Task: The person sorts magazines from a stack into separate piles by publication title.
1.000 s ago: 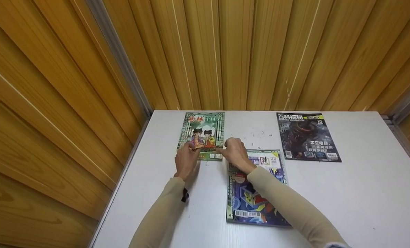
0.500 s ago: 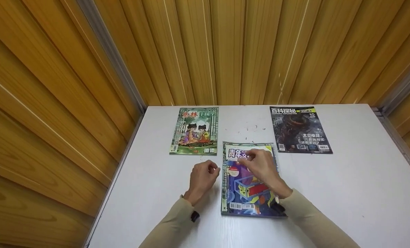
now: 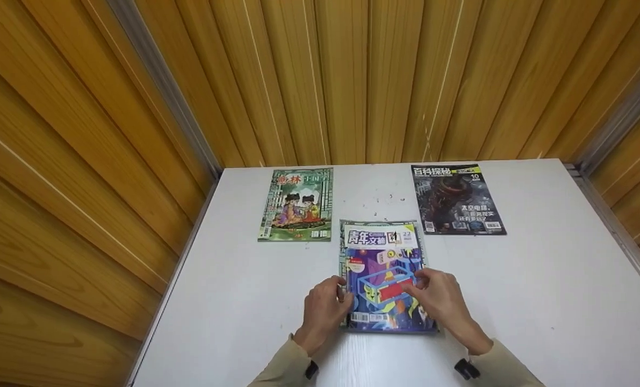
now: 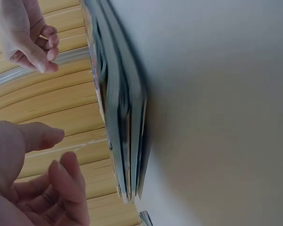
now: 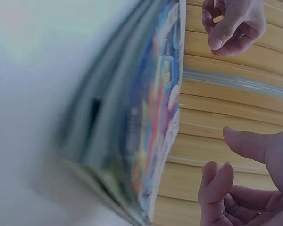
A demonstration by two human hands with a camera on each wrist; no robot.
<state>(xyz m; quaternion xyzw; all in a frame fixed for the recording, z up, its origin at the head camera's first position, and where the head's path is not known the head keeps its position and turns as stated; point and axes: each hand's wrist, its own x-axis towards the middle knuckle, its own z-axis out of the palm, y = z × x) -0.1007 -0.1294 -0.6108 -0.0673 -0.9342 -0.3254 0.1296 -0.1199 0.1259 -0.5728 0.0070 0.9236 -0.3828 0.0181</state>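
Both hands flanked magazine stack (image 3: 382, 274) at desk (image 3: 540, 279) centre: left hand (image 3: 324, 309) & right hand (image 3: 441, 301) loosely curled, gripping nothing. Risk: one-sided nudge could fan slick covers, skew stack.

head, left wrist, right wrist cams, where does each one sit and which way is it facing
Head: above, looking down and forward at the white table, three magazine spots and the wood wall; both hands and sleeves show.
Left wrist: low beside the magazine stack, facing its edge; left hand near, right hand beyond.
Right wrist: low on the stack's other side, blurred; right hand near, left hand beyond.
Shared: the stack and both hands.
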